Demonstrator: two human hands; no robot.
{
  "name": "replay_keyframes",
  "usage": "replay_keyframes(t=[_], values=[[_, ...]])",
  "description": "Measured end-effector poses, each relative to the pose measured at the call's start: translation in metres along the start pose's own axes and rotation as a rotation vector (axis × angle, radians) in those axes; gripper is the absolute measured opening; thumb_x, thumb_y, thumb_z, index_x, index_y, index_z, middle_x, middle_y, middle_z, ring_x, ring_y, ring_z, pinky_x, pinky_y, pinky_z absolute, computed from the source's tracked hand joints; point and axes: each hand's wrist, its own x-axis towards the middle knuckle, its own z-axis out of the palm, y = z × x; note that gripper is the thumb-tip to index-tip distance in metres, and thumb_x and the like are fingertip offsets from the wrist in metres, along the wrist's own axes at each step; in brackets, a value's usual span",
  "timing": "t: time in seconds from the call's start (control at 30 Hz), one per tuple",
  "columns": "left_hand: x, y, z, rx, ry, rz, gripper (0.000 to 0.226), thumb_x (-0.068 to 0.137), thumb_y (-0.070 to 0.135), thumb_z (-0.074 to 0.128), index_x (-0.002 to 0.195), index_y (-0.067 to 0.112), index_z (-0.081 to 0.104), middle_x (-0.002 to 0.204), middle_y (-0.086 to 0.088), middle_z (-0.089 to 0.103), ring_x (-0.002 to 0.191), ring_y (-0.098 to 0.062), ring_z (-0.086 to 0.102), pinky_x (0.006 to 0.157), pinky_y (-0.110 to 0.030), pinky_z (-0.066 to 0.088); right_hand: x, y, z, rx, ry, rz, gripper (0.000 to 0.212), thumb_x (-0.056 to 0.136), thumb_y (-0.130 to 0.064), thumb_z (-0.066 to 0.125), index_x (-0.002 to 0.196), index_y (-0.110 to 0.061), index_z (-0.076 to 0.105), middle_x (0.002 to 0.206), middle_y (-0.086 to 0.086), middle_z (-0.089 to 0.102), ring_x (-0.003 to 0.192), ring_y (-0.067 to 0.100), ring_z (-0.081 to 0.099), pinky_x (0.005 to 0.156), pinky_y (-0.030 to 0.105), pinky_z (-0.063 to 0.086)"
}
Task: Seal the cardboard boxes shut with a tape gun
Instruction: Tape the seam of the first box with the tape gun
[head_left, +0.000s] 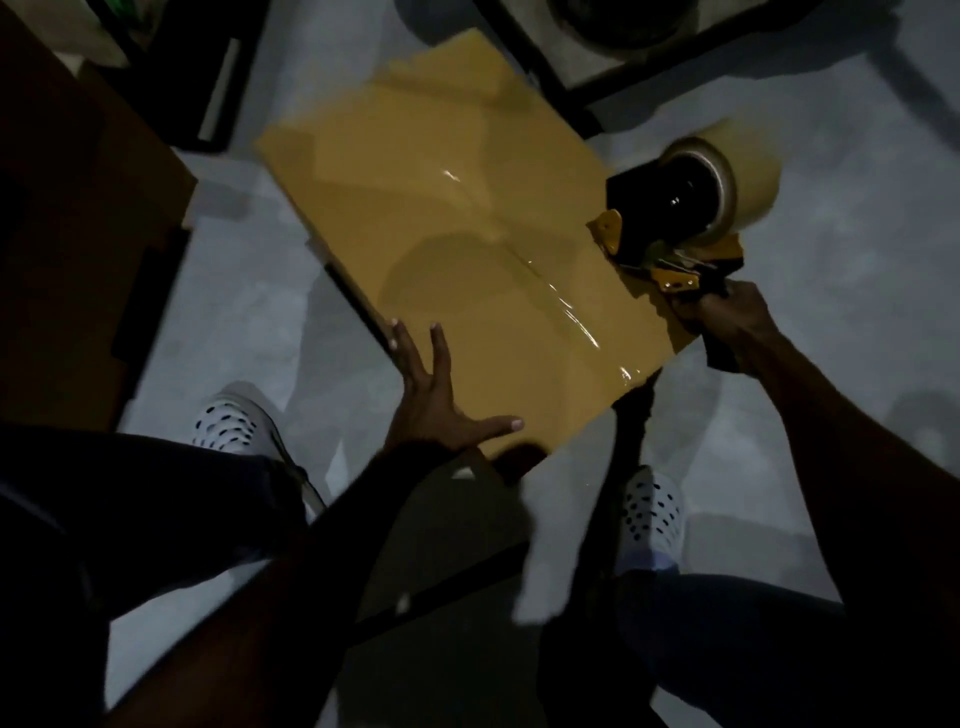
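The flat tan cardboard box (457, 270) sits on the grey floor (831, 291) between the person's feet, a glossy strip of clear tape (566, 306) along its centre seam. The left hand (441, 410) presses its near corner with fingers spread; the right hand (737, 322) is clenched round the yellow-and-black tape gun (680, 218) at the box's right edge. If the left hand's pressure slackens, the box may well slide and the tape wrinkle.
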Motion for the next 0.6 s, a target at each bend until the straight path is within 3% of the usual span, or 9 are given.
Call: replay_keyframes(t=[0.1, 0.2, 0.37, 0.47, 0.6], values=[[0.029, 0.006, -0.029, 0.116, -0.16, 0.124, 0.153, 0.048, 0.08, 0.074, 0.148, 0.034, -0.032, 0.143, 0.003, -0.055, 0.136, -0.029, -0.042, 0.116, -0.064, 0.01, -0.028, 0.035, -0.011, 0.089, 0.069, 0.07, 0.029, 0.066, -0.03, 0.073, 0.093, -0.02, 0.072, 0.097, 0.003, 0.074, 0.097, 0.027, 0.067, 0.094, 0.053, 0.052], [0.046, 0.005, -0.05, 0.228, -0.279, 0.148, 0.153, 0.053, 0.072, 0.08, 0.147, 0.032, -0.033, 0.144, 0.003, -0.053, 0.134, -0.036, -0.044, 0.112, -0.067, 0.002, -0.059, 0.049, -0.006, 0.121, 0.127, 0.091, 0.024, 0.074, -0.019, 0.071, 0.097, -0.02, 0.072, 0.103, 0.004, 0.071, 0.103, 0.029, 0.064, 0.098, 0.051, 0.049], [0.042, -0.019, -0.078, 0.285, -0.285, 0.188, 0.15, 0.05, 0.074, 0.077, 0.151, 0.032, -0.026, 0.149, 0.003, -0.047, 0.138, -0.035, -0.038, 0.114, -0.064, 0.001, -0.092, 0.051, 0.013, 0.109, 0.132, 0.124, 0.027, 0.074, -0.024, 0.065, 0.099, -0.018, 0.073, 0.098, 0.005, 0.073, 0.098, 0.029, 0.066, 0.093, 0.049, 0.052], [0.043, -0.03, -0.094, 0.313, -0.262, 0.171, 0.145, 0.053, 0.076, 0.075, 0.154, 0.031, -0.019, 0.153, 0.004, -0.042, 0.142, -0.036, -0.032, 0.115, -0.065, 0.007, -0.125, 0.051, 0.026, 0.095, 0.108, 0.122, 0.041, 0.066, -0.031, 0.064, 0.104, -0.017, 0.072, 0.1, 0.007, 0.072, 0.097, 0.029, 0.066, 0.094, 0.05, 0.052], [0.047, -0.036, -0.106, 0.389, -0.296, 0.189, 0.143, 0.055, 0.074, 0.076, 0.155, 0.028, -0.015, 0.154, 0.001, -0.04, 0.141, -0.039, -0.03, 0.115, -0.066, 0.009, -0.159, 0.049, 0.033, 0.069, 0.13, 0.099, 0.031, 0.081, -0.012, 0.061, 0.111, -0.007, 0.068, 0.1, 0.012, 0.067, 0.098, 0.032, 0.061, 0.092, 0.044, 0.048]])
